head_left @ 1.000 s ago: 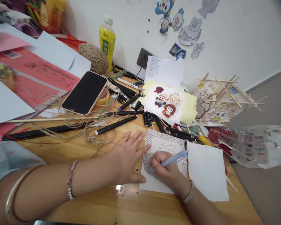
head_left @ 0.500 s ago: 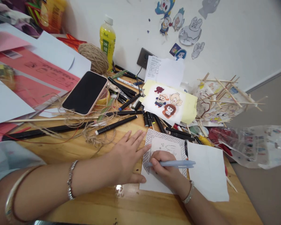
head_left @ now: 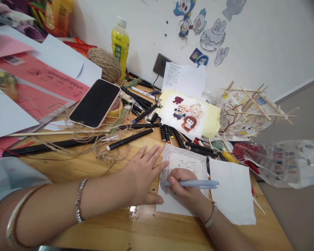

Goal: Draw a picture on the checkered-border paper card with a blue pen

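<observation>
My left hand (head_left: pixel 142 174) lies flat and open on the wooden table (head_left: pixel 99 223), fingertips resting on the left edge of a small white paper (head_left: pixel 184 162) with a hatched border and a line drawing. My right hand (head_left: pixel 185 190) is closed around a light blue pen (head_left: pixel 196 183), whose tip meets the paper's left side. The pen lies nearly level, pointing right. A blank white sheet (head_left: pixel 231 190) sits just right of the drawing.
Several black markers (head_left: pixel 129 138) lie scattered behind the paper. A phone (head_left: pixel 95 103), a twine ball (head_left: pixel 105 64), a yellow bottle (head_left: pixel 119 43), a sticker sheet (head_left: pixel 187 115), a stick frame (head_left: pixel 251 104) and a plastic bag (head_left: pixel 282 162) crowd the table. Pink and white papers (head_left: pixel 42 80) are at left.
My right hand tipped the pen from a raised slant down to nearly level and shifted slightly up the paper. The left hand stayed put.
</observation>
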{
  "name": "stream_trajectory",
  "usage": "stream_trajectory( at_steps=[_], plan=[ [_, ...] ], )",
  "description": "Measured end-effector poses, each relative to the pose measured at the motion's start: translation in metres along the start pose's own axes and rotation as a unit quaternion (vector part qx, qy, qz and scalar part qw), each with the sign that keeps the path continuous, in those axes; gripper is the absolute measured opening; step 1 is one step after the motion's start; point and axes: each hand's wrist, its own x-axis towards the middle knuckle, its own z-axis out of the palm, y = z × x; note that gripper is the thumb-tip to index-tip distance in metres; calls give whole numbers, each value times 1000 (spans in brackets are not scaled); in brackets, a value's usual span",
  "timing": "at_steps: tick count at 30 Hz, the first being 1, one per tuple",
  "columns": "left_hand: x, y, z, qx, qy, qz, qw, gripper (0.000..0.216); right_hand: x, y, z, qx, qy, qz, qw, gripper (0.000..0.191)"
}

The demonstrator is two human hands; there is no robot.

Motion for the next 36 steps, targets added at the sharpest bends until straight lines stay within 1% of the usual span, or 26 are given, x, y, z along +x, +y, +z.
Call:
stream_trajectory(
  at_steps=[6, 14, 18, 24, 30, 36],
  plan=[
    [0, 1, -1, -6, 7, -1, 1000, 96, -1, -1, -1, -8, 8, 3, 1000, 29],
    [0, 1, -1, 1, -5, -2, 1000, 97, 1, -3, -2, -2, -16, 5, 1000, 28],
    [0, 1, -2, 0, -4, -2, 1000, 97, -1, -1, -2, -11, -4, 7, 1000, 28],
    [1, 2, -4, 1, -9, -5, 1000, 96, -4, 2, 0, 29, 24, 2, 999, 29],
    [0, 1, 0, -8, 12, 3, 1000, 95, -2, 0, 0, 35, 7, -10, 999, 28],
    [-1, 1, -1, 3, -2, -1, 1000, 95, -1, 0, 0, 20, -7, -9, 1000, 28]
  ],
)
